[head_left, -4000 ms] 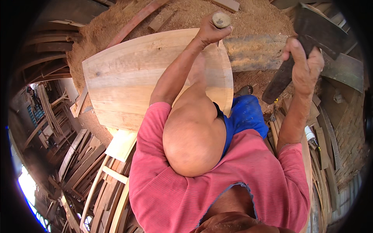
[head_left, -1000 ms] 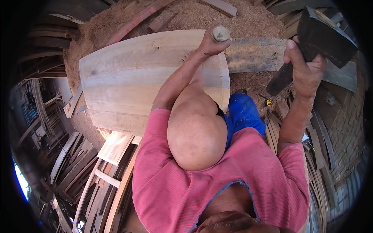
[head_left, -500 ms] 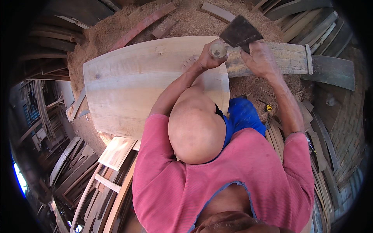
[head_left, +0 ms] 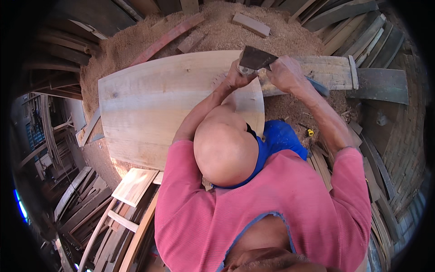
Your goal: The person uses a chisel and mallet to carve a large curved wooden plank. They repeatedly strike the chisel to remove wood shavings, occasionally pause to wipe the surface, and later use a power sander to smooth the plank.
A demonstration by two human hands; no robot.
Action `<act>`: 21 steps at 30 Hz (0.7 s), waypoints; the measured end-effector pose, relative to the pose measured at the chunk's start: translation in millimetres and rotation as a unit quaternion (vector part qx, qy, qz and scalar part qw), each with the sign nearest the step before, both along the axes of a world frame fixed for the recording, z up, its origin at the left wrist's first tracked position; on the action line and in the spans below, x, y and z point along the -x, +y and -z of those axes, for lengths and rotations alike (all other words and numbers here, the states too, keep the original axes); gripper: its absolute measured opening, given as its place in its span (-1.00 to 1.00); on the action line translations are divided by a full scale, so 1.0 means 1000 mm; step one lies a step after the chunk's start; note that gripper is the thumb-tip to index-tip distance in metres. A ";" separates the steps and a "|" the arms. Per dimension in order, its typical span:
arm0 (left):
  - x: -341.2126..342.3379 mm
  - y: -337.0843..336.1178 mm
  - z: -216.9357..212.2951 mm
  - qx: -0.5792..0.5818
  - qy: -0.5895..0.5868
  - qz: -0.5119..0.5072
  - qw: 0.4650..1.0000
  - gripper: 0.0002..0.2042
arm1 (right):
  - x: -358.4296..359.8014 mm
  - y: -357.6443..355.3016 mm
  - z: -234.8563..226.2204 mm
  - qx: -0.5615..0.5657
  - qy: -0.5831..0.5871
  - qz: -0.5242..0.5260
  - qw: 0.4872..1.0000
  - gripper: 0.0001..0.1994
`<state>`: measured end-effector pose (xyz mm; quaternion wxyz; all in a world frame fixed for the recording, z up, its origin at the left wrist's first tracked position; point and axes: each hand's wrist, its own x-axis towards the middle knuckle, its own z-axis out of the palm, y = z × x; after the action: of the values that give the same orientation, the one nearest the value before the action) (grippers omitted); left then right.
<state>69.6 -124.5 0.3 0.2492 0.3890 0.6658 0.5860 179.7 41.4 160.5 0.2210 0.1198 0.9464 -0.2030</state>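
My left hand (head_left: 235,78) is closed around an upright tool handle (head_left: 246,71) with a round, pale end, like a chisel's. Its lower part is hidden by the fist. In my right hand (head_left: 285,75) is a hatchet with a broad dark blade (head_left: 256,59). The blade lies over the top of the handle, seemingly touching it. A blue-grey end (head_left: 318,86) shows behind my right wrist. Beneath my left hand is the right end of a wide, pale wooden board (head_left: 145,109). My bare foot (head_left: 218,80) rests on the board, and my bent knee (head_left: 226,149) rises beside my left arm.
A weathered narrow plank (head_left: 328,70) extends right from the board, with a dark panel (head_left: 380,86) beyond. Sawdust (head_left: 222,27) covers the ground. A yellow tape measure (head_left: 310,132) lies right of my blue shorts. Stacked timber (head_left: 122,231) fills the lower left.
My right hand has brought the hatchet left and down, so its blade now overlaps the handle top. My left hand keeps its grip, slightly lower in view. The view has shifted a little.
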 end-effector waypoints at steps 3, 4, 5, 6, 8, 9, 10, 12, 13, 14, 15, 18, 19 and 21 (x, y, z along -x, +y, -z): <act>0.004 -0.010 0.018 -0.011 -0.029 -0.027 0.999 -0.72 | 0.002 0.012 0.006 0.077 0.106 0.097 0.987 -0.61; 0.006 -0.005 0.019 0.003 -0.043 -0.094 0.995 -0.76 | -0.006 0.013 0.012 0.118 0.139 0.135 0.974 -0.61; 0.011 0.002 0.021 0.018 -0.057 -0.161 0.985 -0.79 | -0.018 0.012 0.018 0.159 0.170 0.171 0.957 -0.61; 0.013 0.012 0.022 0.033 -0.075 -0.221 0.972 -0.81 | -0.034 0.015 0.027 0.196 0.198 0.214 0.936 -0.61; 0.019 0.027 0.019 -0.017 -0.135 -0.270 0.953 -0.78 | -0.059 0.025 0.058 0.279 0.119 0.276 0.912 -0.67; 0.024 0.029 0.022 -0.033 -0.130 -0.277 0.952 -0.78 | -0.070 0.026 0.068 0.311 0.090 0.289 0.901 -0.70; 0.026 0.032 0.017 -0.049 -0.125 -0.282 0.950 -0.78 | -0.079 0.028 0.075 0.342 0.062 0.302 0.888 -0.73; 0.034 0.029 -0.005 -0.029 -0.089 -0.168 0.981 -0.76 | -0.099 0.028 0.082 0.407 0.070 0.375 0.830 -0.72; 0.034 0.031 -0.026 -0.042 -0.057 -0.122 0.990 -0.74 | -0.105 0.026 0.084 0.440 0.071 0.410 0.796 -0.72; 0.033 0.035 -0.048 -0.055 -0.023 -0.079 0.995 -0.72 | -0.106 0.026 0.083 0.476 0.085 0.416 0.771 -0.70; 0.031 0.040 -0.070 -0.054 0.086 -0.038 0.994 -0.71 | -0.105 0.028 0.082 0.510 0.097 0.420 0.744 -0.67; 0.017 0.063 -0.134 -0.039 0.319 0.095 0.942 -0.66 | -0.083 0.035 0.087 0.619 0.159 0.395 0.660 -0.57; 0.005 0.068 -0.153 -0.027 0.333 0.140 0.932 -0.62 | -0.069 0.034 0.080 0.648 0.187 0.378 0.634 -0.59; -0.019 0.064 -0.165 0.002 0.344 0.201 0.917 -0.52 | -0.044 0.032 0.074 0.728 0.198 0.374 0.539 -0.62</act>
<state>89.0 -60.5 165.4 0.1178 0.6918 0.6195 0.3519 224.0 73.3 87.0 -0.0571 0.2176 0.3610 -0.9050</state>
